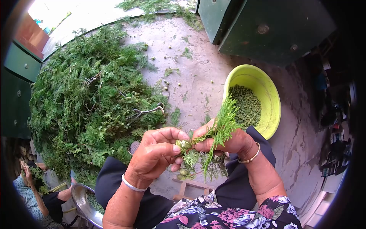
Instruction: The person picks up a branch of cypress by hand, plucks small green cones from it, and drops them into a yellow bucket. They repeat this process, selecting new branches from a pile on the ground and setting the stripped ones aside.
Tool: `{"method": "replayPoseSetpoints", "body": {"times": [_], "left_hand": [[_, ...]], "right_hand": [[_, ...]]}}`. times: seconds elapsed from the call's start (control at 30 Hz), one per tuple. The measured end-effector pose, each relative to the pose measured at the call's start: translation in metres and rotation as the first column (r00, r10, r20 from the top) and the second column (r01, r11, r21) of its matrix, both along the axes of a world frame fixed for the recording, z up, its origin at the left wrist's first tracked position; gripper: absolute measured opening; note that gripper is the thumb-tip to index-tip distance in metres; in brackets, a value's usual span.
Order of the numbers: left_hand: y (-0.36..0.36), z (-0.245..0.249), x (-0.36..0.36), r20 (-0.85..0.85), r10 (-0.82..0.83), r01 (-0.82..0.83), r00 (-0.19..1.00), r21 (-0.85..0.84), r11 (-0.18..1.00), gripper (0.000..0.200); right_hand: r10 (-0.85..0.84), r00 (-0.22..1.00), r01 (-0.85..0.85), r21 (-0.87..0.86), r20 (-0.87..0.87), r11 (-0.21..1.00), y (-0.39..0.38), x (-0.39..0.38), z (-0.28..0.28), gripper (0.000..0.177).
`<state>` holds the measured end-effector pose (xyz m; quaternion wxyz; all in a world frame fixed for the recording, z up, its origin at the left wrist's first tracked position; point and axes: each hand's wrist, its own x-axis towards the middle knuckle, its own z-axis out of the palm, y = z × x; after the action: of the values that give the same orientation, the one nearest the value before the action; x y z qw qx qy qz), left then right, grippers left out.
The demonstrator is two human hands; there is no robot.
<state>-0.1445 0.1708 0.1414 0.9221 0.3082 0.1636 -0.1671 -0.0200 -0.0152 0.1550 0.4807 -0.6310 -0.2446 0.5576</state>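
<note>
A leafy green sprig [225, 118] is held in front of my body, its fronds rising and hanging around my right hand [228, 143], whose fingers are closed on its stem. My left hand [156, 149] pinches a pale green cone cluster [183, 144] on the same sprig between thumb and forefinger. The fingertips of both hands are close together. Beyond my right hand stands a yellow-green basin [271, 103] with many small green cones [244, 105] inside.
A large pile of cut green branches [87, 103] covers the floor at left. Dark green cabinets [274, 30] stand at the top right. At the lower left, another person [32, 191] sits near a metal bowl [82, 200] holding small green cones. Scraps dot the floor [167, 45].
</note>
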Motion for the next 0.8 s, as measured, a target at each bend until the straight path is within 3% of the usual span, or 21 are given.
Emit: {"method": "replayPoseSetpoints", "body": {"times": [0.1, 0.23, 0.3, 0.33, 0.4, 0.53, 0.6, 0.63, 0.7, 0.8], "left_hand": [[-0.001, 0.007, 0.002, -0.058, -0.002, 0.004, 0.998, 0.027, 1.000, 0.018], [0.000, 0.006, 0.002, -0.056, -0.033, 0.036, 0.998, 0.046, 0.998, 0.016], [-0.001, 0.011, 0.004, -0.086, -0.059, 0.070, 0.995, 0.143, 0.987, 0.018], [-0.002, 0.013, 0.004, -0.086, -0.059, 0.071, 0.995, 0.143, 0.987, 0.018], [-0.002, 0.018, 0.004, -0.039, -0.099, 0.107, 0.994, 0.372, 0.922, 0.019], [0.000, 0.022, 0.004, -0.002, -0.071, 0.066, 0.997, 0.424, 0.903, 0.019], [0.003, 0.022, 0.005, 0.015, -0.119, 0.088, 0.993, 0.581, 0.809, 0.017], [0.004, 0.022, 0.006, 0.015, -0.119, 0.088, 0.993, 0.581, 0.809, 0.017], [0.005, 0.022, 0.008, -0.027, -0.054, 0.059, 0.998, 0.633, 0.772, 0.014], [0.013, 0.025, 0.010, 0.041, 0.087, -0.086, 0.995, 0.782, 0.618, 0.009]], "right_hand": [[0.024, 0.993, -0.032, 0.066, 0.112, 0.997, -0.003, -0.003, -0.009, 0.018], [0.082, 0.996, -0.081, -0.056, 0.020, 0.995, -0.001, -0.002, -0.005, 0.019], [0.082, 0.975, -0.093, 0.048, 0.205, 0.994, -0.002, -0.003, -0.010, 0.021], [0.081, 0.975, -0.093, 0.048, 0.205, 0.995, -0.002, -0.002, -0.014, 0.021], [0.166, 0.970, -0.163, -0.033, 0.175, 0.986, -0.003, 0.000, -0.021, 0.021], [0.023, 0.981, -0.030, 0.035, 0.193, 0.999, 0.001, -0.007, -0.016, 0.021], [0.002, 0.965, -0.033, 0.113, 0.264, 0.993, 0.001, -0.009, -0.020, 0.020], [0.002, 0.965, -0.033, 0.113, 0.264, 0.993, 0.002, -0.009, -0.017, 0.020], [-0.013, 0.994, 0.022, -0.081, 0.108, 0.997, 0.004, -0.010, -0.010, 0.020], [0.015, 0.996, -0.012, -0.028, 0.084, 1.000, 0.005, -0.013, -0.013, 0.019]]}}
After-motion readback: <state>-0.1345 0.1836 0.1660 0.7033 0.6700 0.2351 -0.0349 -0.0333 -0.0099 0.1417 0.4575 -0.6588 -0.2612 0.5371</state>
